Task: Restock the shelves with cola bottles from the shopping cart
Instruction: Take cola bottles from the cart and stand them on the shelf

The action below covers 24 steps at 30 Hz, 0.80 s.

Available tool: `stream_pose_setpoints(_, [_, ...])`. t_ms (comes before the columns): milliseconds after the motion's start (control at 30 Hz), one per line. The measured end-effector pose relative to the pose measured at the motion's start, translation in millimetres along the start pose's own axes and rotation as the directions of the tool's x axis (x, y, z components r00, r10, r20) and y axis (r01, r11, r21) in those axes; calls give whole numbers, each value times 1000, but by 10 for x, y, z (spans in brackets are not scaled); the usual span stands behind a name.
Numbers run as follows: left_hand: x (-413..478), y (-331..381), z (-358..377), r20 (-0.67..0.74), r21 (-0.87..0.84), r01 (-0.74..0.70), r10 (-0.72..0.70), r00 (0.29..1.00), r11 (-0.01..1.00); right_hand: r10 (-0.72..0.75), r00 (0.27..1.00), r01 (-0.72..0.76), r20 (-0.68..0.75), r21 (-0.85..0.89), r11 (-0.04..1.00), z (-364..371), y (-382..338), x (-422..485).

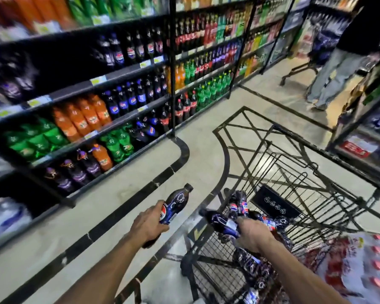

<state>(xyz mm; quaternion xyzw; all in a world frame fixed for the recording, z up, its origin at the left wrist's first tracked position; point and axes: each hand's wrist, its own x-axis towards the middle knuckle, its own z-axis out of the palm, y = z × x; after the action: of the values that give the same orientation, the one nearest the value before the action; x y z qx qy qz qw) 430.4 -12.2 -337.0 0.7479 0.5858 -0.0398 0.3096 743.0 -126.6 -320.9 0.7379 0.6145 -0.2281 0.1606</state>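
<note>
Tall shelves (75, 89) fill the left side and are blurred at the near end. Green bottles (37, 139) and orange bottles (83, 119) stand on the middle tiers. A row of shelved cola bottles (123, 102) stands further along, with a dark gap on the tier above them. A pale floor (86, 211) with a black inlaid strip runs between the shelves and the wire shopping cart (329, 159) at lower right. More loose cola bottles (239, 204) lie heaped in the cart's near end. A shrink-wrapped pack (364, 266) of red-labelled goods sits at the far right edge. Down the aisle a person in pale trousers (329, 77) stands beside a second trolley.

The left-hand cola bottle (177, 200) hangs over the floor, between the shelf foot and the cart's left side. Its cap is tilted up and away. The fingers wrap its lower half, part of the label shows past them, and the base pokes out under the palm. The right-hand cola bottle (217, 219) lies nearly level above the cart's near left corner, over the heap. Its neck points left, and the fingers are closed round its label end.

The left hand (148, 222) reaches forward on a bare forearm that comes up from the bottom edge, its knuckles turned upward. The right hand (253, 235) reaches in from the lower right over the cart, with the back of the hand up and the wrist roughly straight.
</note>
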Motion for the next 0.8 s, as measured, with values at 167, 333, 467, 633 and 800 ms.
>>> stream_pose_setpoints(167, [-223,-524,-409,-53,-70,95,-99,994,993,60,998,-63,17,304,950,-207,-665,168])
stream_pose_setpoints(333, [-464,-1062,-736,-99,-127,160,-173,980,979,110,994,-88,7,654,751,-307,-1308,488])
stream_pose_setpoints(467, [-595,-1412,-992,-130,-143,197,-216,968,970,127,992,-65,-22,767,639,-580,-1950,575])
stream_pose_setpoints(633, [-631,-1784,-1421,-197,-184,237,-272,942,954,91,996,-30,-18,868,496,-889,-2540,675])
stream_pose_setpoints(800, [-442,-2014,-1765,-279,-210,248,-301,912,946,35,999,-5,-5,960,281,-1255,-2987,922])
